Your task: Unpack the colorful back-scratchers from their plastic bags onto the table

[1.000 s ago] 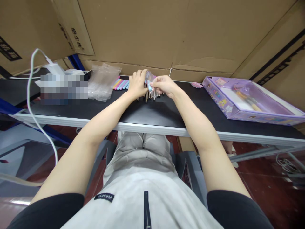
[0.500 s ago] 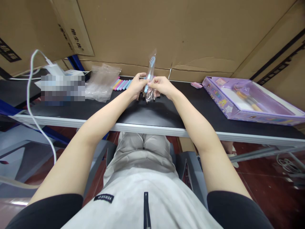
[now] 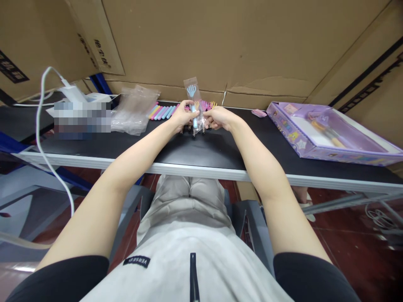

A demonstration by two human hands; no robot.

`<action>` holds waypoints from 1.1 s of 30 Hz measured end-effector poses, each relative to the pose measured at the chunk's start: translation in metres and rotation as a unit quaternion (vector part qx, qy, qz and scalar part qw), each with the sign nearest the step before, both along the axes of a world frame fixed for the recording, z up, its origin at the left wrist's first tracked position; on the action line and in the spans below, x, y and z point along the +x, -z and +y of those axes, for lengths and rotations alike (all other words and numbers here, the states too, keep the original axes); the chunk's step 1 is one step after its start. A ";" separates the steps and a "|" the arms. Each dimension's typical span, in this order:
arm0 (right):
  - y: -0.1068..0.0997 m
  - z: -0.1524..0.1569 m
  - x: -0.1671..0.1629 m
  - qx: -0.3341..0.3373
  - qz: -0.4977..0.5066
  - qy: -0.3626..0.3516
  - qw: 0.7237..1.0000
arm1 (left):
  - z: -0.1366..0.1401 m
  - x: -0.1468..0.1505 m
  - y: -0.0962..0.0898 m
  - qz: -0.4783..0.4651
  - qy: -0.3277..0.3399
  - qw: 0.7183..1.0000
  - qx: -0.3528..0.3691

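A light blue back scratcher (image 3: 191, 90), its claw-shaped head pointing away from me, lies inside a clear plastic bag (image 3: 195, 81). My left hand (image 3: 185, 114) pinches the bagged scratcher along its handle. Close by on the right, my right hand (image 3: 217, 117) has its fingers curled at the lower edge of the bag; their tips are partly hidden. Behind and between the hands, more back scratchers with pink heads (image 3: 205, 105) and yellow heads (image 3: 213, 104) lie on the black table, their dark metal ends toward me.
Left of my hands is a row of coloured handles (image 3: 162, 112), beside a pile of empty clear bags (image 3: 134, 109). A white cable (image 3: 39, 126) hangs at far left. Rightward are small pink cards (image 3: 258, 113) and a purple open box (image 3: 302, 147). Cardboard (image 3: 245, 50) stands behind the table.
The bagged scratcher has tipped leftward, and its head now faces me more fully. My right hand has shifted slightly right and down, away from the left hand.
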State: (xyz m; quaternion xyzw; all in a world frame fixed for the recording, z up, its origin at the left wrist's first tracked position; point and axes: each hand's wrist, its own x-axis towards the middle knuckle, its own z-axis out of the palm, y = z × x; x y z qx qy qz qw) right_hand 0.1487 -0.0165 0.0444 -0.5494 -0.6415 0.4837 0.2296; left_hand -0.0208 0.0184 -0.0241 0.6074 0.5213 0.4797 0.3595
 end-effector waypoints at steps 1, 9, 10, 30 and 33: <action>0.000 0.000 0.000 -0.004 0.005 0.005 1.000 | -0.001 0.001 -0.001 0.002 -0.001 1.000 -0.004; 0.005 0.000 -0.004 0.016 0.022 0.027 0.999 | -0.004 0.002 -0.003 -0.045 0.014 0.999 0.004; 0.005 0.000 -0.004 0.020 0.020 0.027 0.999 | -0.004 0.003 -0.003 -0.051 0.017 0.999 0.004; 0.009 0.008 0.002 0.097 -0.025 0.030 0.995 | 0.001 -0.002 0.006 0.032 0.009 0.998 0.056; 0.007 0.007 0.003 0.111 -0.028 0.054 0.992 | -0.002 -0.001 0.003 0.050 0.004 0.998 0.049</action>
